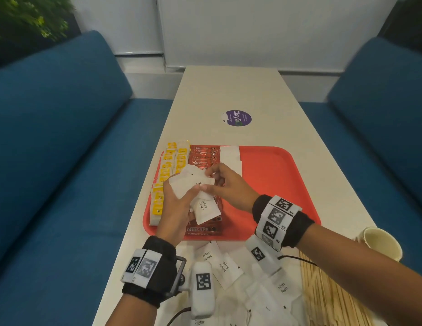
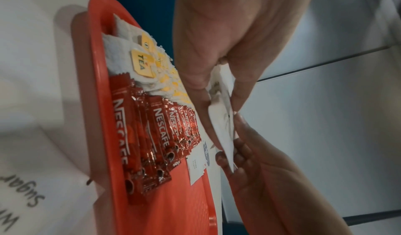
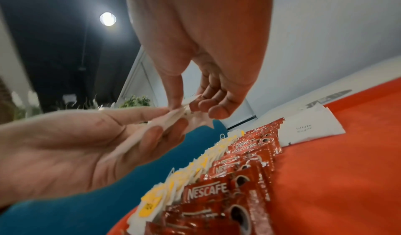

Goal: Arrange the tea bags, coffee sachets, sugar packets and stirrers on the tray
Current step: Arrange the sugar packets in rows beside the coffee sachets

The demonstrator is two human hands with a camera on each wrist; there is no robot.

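Sugar packets (image 1: 192, 184) held above the tray's (image 1: 276, 175) left half, both hands on them.
Left hand (image 1: 176, 203) gripped the fanned stack; right hand (image 1: 225, 182) pinched one packet's edge. Below: tea bags (image 1: 165, 175) along the left rim, coffee sachets (image 1: 206, 158) beside them. Loose packets and stirrers (image 1: 327, 295) at the table's near edge.

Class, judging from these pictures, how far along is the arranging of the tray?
Done: tea bags and coffee sachets lie in rows on the tray, with a few sugar packets beside them. In hand: left hand and right hand hold more packets. Left: loose packets and stirrers on the table.
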